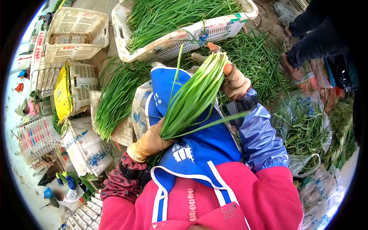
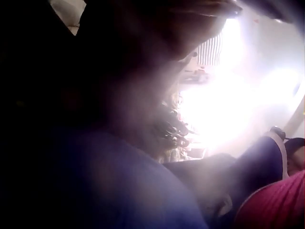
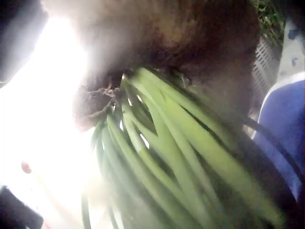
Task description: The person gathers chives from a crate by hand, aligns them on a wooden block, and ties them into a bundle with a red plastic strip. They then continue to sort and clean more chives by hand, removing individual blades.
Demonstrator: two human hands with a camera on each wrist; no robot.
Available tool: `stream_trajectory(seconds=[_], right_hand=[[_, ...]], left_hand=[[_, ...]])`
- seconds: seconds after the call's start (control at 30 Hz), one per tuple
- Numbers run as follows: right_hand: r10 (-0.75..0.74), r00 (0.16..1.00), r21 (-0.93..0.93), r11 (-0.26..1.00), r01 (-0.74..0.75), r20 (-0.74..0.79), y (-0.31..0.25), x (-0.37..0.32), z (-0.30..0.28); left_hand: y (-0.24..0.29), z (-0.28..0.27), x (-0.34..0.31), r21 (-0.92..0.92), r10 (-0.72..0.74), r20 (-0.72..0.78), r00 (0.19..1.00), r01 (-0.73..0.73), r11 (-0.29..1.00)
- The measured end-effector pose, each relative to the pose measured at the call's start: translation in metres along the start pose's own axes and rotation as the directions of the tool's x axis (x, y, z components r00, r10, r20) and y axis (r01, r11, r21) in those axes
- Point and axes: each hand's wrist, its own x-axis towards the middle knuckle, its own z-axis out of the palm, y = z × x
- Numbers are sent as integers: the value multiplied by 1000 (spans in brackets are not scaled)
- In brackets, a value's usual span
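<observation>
A bunch of green chives (image 1: 195,92) slants across my lap, its pale stem ends at the upper right. My right hand (image 1: 235,80), in a worn brown glove with bare fingertips, grips it near those pale ends. Lower down, my left hand (image 1: 151,141), in a yellowish glove, holds the leafy end against the blue apron (image 1: 207,147). One long leaf sticks up and another juts out to the right. In the right wrist view the chive stems (image 3: 167,129) fan out below the glove. The left wrist view is mostly dark and glare, with the grip hidden.
A white crate (image 1: 184,40) heaped with chives stands ahead. Loose greens (image 1: 257,57) cover the ground beside it, and another chive pile (image 1: 119,99) lies to the left. Further left are a beige crate (image 1: 76,44) and a yellow bag (image 1: 62,94). A person's legs (image 1: 314,46) stand at the upper right.
</observation>
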Motion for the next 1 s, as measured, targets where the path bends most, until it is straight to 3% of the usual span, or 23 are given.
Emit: stream_trajectory(seconds=[0.03, 0.13, 0.17, 0.3, 0.37, 0.4, 0.47, 0.57, 0.6, 0.67, 0.7, 0.73, 0.8, 0.87, 0.9, 0.93, 1.0], right_hand=[[61, 997, 22, 998, -61, -35, -5, 1, 2], [85, 981, 73, 992, -99, 176, -3, 8, -13], [104, 975, 114, 985, -128, 194, -4, 9, -13], [69, 915, 166, 975, -146, 399, -9, 16, -11], [35, 915, 153, 983, -105, 402, -7, 19, -10], [16, 931, 142, 987, -73, 366, -3, 18, -14], [-22, 957, 112, 994, -11, 290, 3, 16, -23], [-85, 961, 116, 992, 56, 264, 2, 14, -18], [-101, 959, 160, 985, 59, 263, 3, 13, -14], [-158, 940, 211, 973, 95, 304, 7, 14, -4], [-148, 945, 171, 980, 100, 293, 5, 14, 5], [-138, 949, 129, 986, 105, 282, 2, 13, 17], [-56, 955, 90, 995, 31, 293, -13, 19, 24], [-146, 960, -185, 964, 193, 239, -50, 17, 34], [-222, 963, -356, 896, 264, 156, -82, 16, 51], [-311, 946, -522, 795, 311, 90, -119, 14, 70], [-421, 906, -553, 746, 372, 42, -209, 27, 85]], left_hand=[[6, 3, -2, -298, -179, -16, 984, 167, 940], [12, 4, -3, -361, -232, 19, 972, 223, 905], [11, 5, -2, -287, -220, 5, 976, 212, 934], [17, -9, 7, -268, -80, 75, 994, 97, 959], [14, -15, 7, -240, 28, 122, 992, 3, 971], [11, -19, 0, -408, -88, 227, 970, 177, 896], [31, -50, 2, -498, -323, 263, 909, 415, 762], [20, -69, 2, -415, -227, 32, 973, 220, 883], [18, -70, 6, -506, -191, -64, 980, 133, 852], [36, -77, 20, -377, -163, -82, 983, 121, 918], [45, -75, 29, -312, -71, -57, 996, 50, 949], [52, -73, 40, -120, -22, 3, 1000, 22, 993], [48, -59, 48, -200, 7, -62, 998, -19, 980], [46, -70, 49, -326, 44, -111, 993, -79, 942], [36, -70, 46, -392, 22, -215, 976, -107, 913], [39, -85, 41, -352, -82, -265, 961, -17, 936], [29, -91, 32, -424, -77, -468, 880, -147, 893]])
